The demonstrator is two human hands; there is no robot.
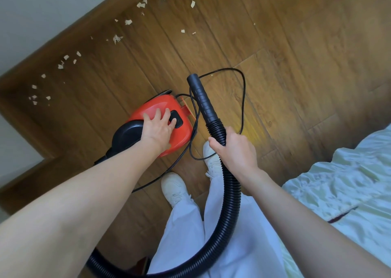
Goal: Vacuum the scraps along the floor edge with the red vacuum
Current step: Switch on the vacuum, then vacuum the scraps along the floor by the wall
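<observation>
1. Scraps (117,38) lay strewn in a loose band along the floor edge beside the brown skirting board (69,32), from the far corner at the left up toward the top of the view, none yet near the nozzle.
2. The red vacuum (160,117) sat on the wooden floor (285,51) just ahead of the person's white shoes (174,187), well apart from the scraps.
3. The left hand (158,127) rested flat on the vacuum's top, fingers spread and straight, one fingertip on the black switch panel (176,119); this looked like the switching-on step.
4. The right hand (234,148) gripped the black ribbed hose (231,193) just below the rigid nozzle tube (202,96), fingers curled round it, the tube pointing away across the floor.
5. The next move probably called for pressing the switch, then swinging the nozzle left to the skirting and lowering its mouth to the scraps.
6. The black power cord (243,100) looped loosely over the floor around the nozzle; it might snag a sweep.
7. Whether the switch was actually depressed could not be told, and where the hose joined the vacuum was hidden behind the left arm.
</observation>
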